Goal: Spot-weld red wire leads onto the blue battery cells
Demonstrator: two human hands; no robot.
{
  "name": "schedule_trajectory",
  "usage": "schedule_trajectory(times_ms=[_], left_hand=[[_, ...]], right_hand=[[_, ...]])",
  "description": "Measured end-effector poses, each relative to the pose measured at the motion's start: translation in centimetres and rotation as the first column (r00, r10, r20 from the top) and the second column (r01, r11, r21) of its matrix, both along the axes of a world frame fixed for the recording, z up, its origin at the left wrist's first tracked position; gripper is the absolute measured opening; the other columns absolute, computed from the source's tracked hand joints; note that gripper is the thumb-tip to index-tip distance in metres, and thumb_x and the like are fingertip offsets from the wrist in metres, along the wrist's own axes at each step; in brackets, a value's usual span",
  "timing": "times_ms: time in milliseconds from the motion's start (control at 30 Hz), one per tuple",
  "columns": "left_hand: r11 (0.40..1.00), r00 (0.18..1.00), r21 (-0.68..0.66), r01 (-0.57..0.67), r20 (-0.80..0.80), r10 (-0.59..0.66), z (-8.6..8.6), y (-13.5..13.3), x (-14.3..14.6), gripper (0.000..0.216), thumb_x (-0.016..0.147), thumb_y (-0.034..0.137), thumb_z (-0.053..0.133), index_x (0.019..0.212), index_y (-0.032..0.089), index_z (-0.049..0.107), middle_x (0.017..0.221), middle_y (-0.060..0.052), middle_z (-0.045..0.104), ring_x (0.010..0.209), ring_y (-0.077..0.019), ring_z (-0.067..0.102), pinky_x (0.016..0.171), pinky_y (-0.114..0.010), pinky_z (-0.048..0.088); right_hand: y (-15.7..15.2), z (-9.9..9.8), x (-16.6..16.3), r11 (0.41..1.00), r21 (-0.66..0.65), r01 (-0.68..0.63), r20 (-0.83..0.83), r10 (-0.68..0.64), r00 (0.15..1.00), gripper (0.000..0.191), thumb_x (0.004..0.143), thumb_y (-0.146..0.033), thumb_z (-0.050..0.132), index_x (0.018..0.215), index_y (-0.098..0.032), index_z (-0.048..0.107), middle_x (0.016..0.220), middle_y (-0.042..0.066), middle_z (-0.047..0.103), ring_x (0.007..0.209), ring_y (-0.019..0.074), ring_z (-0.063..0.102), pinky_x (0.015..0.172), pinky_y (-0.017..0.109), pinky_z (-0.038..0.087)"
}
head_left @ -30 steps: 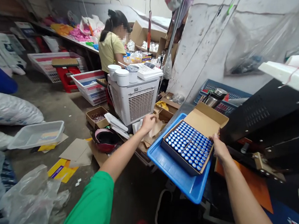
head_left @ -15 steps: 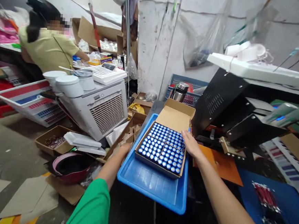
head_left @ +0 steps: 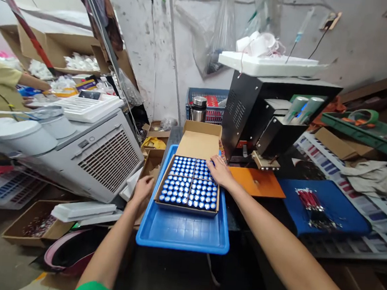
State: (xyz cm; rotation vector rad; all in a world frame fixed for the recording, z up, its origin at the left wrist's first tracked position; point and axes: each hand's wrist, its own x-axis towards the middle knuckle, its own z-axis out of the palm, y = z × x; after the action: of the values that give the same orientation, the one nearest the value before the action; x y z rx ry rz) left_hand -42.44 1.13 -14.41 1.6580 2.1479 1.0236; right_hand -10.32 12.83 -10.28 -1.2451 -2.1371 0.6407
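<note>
A cardboard box (head_left: pixel 202 145) with its lid folded back stands in a blue plastic tray (head_left: pixel 182 235). Rows of blue-wrapped cylindrical battery cells (head_left: pixel 177 181) fill it, split by dividers into several sections. My right hand (head_left: pixel 221 170) lies at the box's right side, fingers stretched out over the cells near the far corner. Just left of the tray, apart from its rim, my left hand (head_left: pixel 143 188) is closed with curled fingers. I see nothing in it.
A black machine (head_left: pixel 246 109) stands right of the tray, an orange sheet (head_left: pixel 257 182) below it. Red wires lie on a blue mat (head_left: pixel 329 209). Left are an air cooler (head_left: pixel 107 156) and a cardboard box of small parts (head_left: pixel 36 224). A co-worker's arm (head_left: pixel 34 82) shows far left.
My view has swung right, so the surroundings shift left. My left hand has come away from the tray's left edge. My right hand stays at the box's right side.
</note>
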Motion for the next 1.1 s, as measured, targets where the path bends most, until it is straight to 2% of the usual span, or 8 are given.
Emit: schedule_trajectory(times_ms=[67, 133, 200, 300, 467, 733, 867, 1100], left_hand=[[0.995, 0.997, 0.071, -0.076, 0.019, 0.075, 2.7, -0.5, -0.2, 0.03, 0.096, 0.033, 0.043, 0.1, 0.013, 0.066, 0.086, -0.005, 0.07, 0.081, -0.0179, 0.064, 0.077, -0.033, 0.056], [0.976, 0.998, 0.215, -0.047, 0.053, 0.036, 5.9, -1.0, 0.9, 0.027, 0.093, 0.036, 0.047, 0.101, 0.018, 0.066, 0.091, -0.002, 0.071, 0.083, -0.0166, 0.064, 0.08, -0.031, 0.055], [0.956, 0.98, 0.215, 0.199, -0.033, -0.197, 8.6, -1.1, 3.2, 0.022, 0.09, 0.037, 0.054, 0.099, 0.022, 0.067, 0.095, 0.0, 0.071, 0.089, -0.0168, 0.064, 0.084, -0.03, 0.053], [0.879, 0.856, 0.034, 0.475, -0.25, -0.453, 10.8, -0.1, 7.1, 0.017, 0.089, 0.029, 0.056, 0.097, 0.021, 0.068, 0.101, -0.004, 0.069, 0.098, -0.0192, 0.062, 0.093, -0.033, 0.049], [0.838, 0.708, -0.21, 0.503, -0.456, -0.539, 11.1, 2.3, 9.6, 0.012, 0.09, 0.021, 0.054, 0.09, 0.018, 0.066, 0.096, -0.008, 0.065, 0.094, -0.022, 0.06, 0.089, -0.035, 0.047], [0.824, 0.502, -0.349, 0.446, -0.665, -0.553, 11.5, 2.1, 10.3, 0.018, 0.091, 0.011, 0.04, 0.083, 0.016, 0.055, 0.087, -0.013, 0.058, 0.086, -0.0261, 0.055, 0.09, -0.041, 0.043], [0.854, 0.557, -0.314, 0.415, -0.654, -0.512, 12.3, 1.8, 9.6, 0.019, 0.094, 0.016, 0.037, 0.089, 0.015, 0.055, 0.087, -0.011, 0.059, 0.081, -0.0239, 0.054, 0.083, -0.039, 0.045], [0.786, 0.566, -0.289, 0.547, -0.564, -0.601, 11.5, 2.5, 9.9, 0.015, 0.094, 0.023, 0.045, 0.092, 0.018, 0.059, 0.09, -0.007, 0.062, 0.087, -0.0206, 0.058, 0.082, -0.033, 0.045]], right_hand=[[-0.1, 0.0, 0.0, 1.0, -0.004, -0.001, 0.002, 0.001, 1.0, 0.041, 0.099, -0.048, 0.037, 0.118, -0.019, 0.058, 0.13, 0.014, 0.058, 0.132, 0.0259, 0.044, 0.117, 0.043, 0.025], [0.0, 0.2, 0.0, 1.0, -0.006, -0.008, 0.02, 0.009, 1.0, 0.041, 0.1, -0.048, 0.036, 0.117, -0.018, 0.059, 0.13, 0.014, 0.058, 0.131, 0.0251, 0.044, 0.116, 0.042, 0.027], [0.1, 0.7, 0.0, 1.0, -0.005, -0.024, 0.051, 0.024, 0.998, 0.041, 0.101, -0.046, 0.035, 0.114, -0.017, 0.06, 0.128, 0.015, 0.059, 0.129, 0.0245, 0.046, 0.113, 0.039, 0.03], [0.5, 1.8, 0.1, 0.997, -0.033, -0.069, 0.11, 0.072, 0.991, 0.042, 0.103, -0.042, 0.032, 0.106, -0.015, 0.063, 0.122, 0.015, 0.061, 0.124, 0.0238, 0.049, 0.11, 0.037, 0.032], [1.3, 2.7, 0.2, 0.987, -0.101, -0.121, 0.129, 0.133, 0.983, 0.044, 0.104, -0.039, 0.031, 0.104, -0.013, 0.066, 0.118, 0.016, 0.064, 0.12, 0.0234, 0.052, 0.107, 0.036, 0.034], [1.9, 3.0, 0.2, 0.978, -0.147, -0.147, 0.025, 0.152, 0.988, 0.053, 0.102, -0.049, 0.033, 0.104, -0.013, 0.071, 0.118, 0.016, 0.068, 0.12, 0.0241, 0.057, 0.108, 0.035, 0.035], [2.0, 3.5, 1.1, 0.964, -0.214, -0.16, -0.115, 0.138, 0.984, 0.062, 0.1, -0.058, 0.029, 0.108, -0.015, 0.073, 0.118, 0.014, 0.071, 0.117, 0.027, 0.06, 0.104, 0.038, 0.042], [2.1, 3.7, 1.7, 0.95, -0.271, -0.155, -0.175, 0.11, 0.978, 0.064, 0.097, -0.063, 0.034, 0.112, -0.016, 0.074, 0.125, 0.014, 0.068, 0.126, 0.03, 0.057, 0.11, 0.042, 0.038]])
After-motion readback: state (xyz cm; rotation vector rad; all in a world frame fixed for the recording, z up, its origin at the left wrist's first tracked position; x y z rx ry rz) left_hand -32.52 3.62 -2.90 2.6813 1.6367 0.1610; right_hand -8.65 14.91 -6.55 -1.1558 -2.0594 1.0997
